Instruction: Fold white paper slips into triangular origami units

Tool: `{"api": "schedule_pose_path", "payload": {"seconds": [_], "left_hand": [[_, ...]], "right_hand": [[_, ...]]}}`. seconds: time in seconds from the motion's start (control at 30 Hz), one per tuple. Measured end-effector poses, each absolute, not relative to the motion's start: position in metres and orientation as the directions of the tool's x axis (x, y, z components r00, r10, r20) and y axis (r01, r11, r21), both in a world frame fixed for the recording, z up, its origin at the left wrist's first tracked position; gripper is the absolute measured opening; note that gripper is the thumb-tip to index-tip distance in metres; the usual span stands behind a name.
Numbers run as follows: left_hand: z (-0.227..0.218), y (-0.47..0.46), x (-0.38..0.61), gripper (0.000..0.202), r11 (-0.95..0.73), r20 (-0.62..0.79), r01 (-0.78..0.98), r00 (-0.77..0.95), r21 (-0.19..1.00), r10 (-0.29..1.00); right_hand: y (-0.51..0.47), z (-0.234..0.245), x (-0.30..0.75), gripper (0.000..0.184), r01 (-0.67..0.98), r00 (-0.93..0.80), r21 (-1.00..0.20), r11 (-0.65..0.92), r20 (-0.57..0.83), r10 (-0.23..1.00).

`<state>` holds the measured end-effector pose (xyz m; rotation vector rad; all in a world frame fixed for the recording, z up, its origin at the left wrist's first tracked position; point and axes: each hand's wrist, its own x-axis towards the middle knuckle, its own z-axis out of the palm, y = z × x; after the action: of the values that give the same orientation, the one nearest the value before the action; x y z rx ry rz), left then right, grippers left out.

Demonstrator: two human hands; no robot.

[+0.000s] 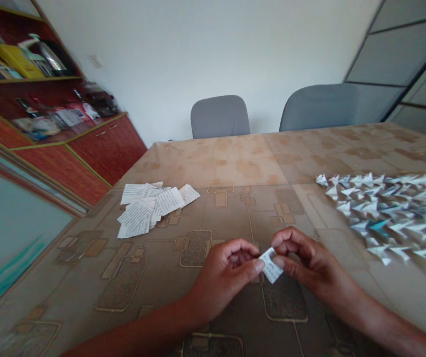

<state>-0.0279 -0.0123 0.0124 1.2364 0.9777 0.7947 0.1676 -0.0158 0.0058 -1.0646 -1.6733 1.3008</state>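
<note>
A small folded piece of printed paper [271,267] is held above the table between my two hands. My left hand [229,267] pinches its left edge between thumb and fingers. On the other side, the thumb and fingers of my right hand [304,258] grip its upper right part. To the left lies a loose pile of printed paper slips [149,208], overlapping each other. Over on the right, several rows of folded paper pieces [387,213] with pointed tips stand close together, one of them with a teal patch.
A patterned cloth covers the table [220,166]. Beyond its far edge stand two grey chairs, a left one [220,116] and a right one [317,109]. A reddish wooden cabinet [112,148] with shelves of household items is at the left.
</note>
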Motion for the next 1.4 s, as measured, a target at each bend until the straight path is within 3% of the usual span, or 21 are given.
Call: {"api": "schedule_pose_path", "payload": {"seconds": [0.13,0.33,0.47,0.6,0.67,0.8,1.27,1.4], "left_hand": [[0.010,-0.008,-0.031,0.013,-0.069,-0.051,0.287,0.391,0.955,0.919],[0.002,-0.006,-0.031,0.008,-0.390,0.125,0.632,0.422,0.670,0.898],[-0.001,-0.003,-0.033,0.011,-0.465,0.170,0.683,0.455,0.564,0.874],[0.001,-0.003,-0.038,0.008,-0.634,0.231,0.634,0.602,0.443,0.764],[0.002,-0.004,-0.040,0.016,-0.711,0.252,0.593,0.673,0.378,0.695],[0.002,-0.006,-0.040,0.024,-0.754,0.268,0.580,0.707,0.308,0.654],[0.002,-0.013,-0.034,0.020,-0.759,0.302,0.617,0.698,0.206,0.649],[0.002,-0.014,-0.032,0.017,-0.723,0.284,0.640,0.665,0.261,0.691]], "right_hand": [[-0.017,0.002,0.168,0.006,0.349,-0.431,-0.909,0.227,0.059,0.900],[-0.015,0.000,0.169,0.010,0.569,-0.476,-0.617,0.544,0.293,0.829],[-0.014,0.002,0.167,0.014,0.564,-0.604,-0.505,0.653,0.287,0.744],[-0.015,0.001,0.166,0.015,0.589,-0.613,-0.494,0.639,0.242,0.752],[-0.015,0.001,0.167,0.015,0.598,-0.607,-0.503,0.624,0.225,0.762],[-0.015,0.001,0.171,0.010,0.585,-0.611,-0.530,0.614,0.210,0.763],[-0.014,-0.001,0.171,0.010,0.614,-0.572,-0.519,0.595,0.227,0.788],[-0.014,0.000,0.171,0.009,0.613,-0.570,-0.519,0.595,0.231,0.789]]}}
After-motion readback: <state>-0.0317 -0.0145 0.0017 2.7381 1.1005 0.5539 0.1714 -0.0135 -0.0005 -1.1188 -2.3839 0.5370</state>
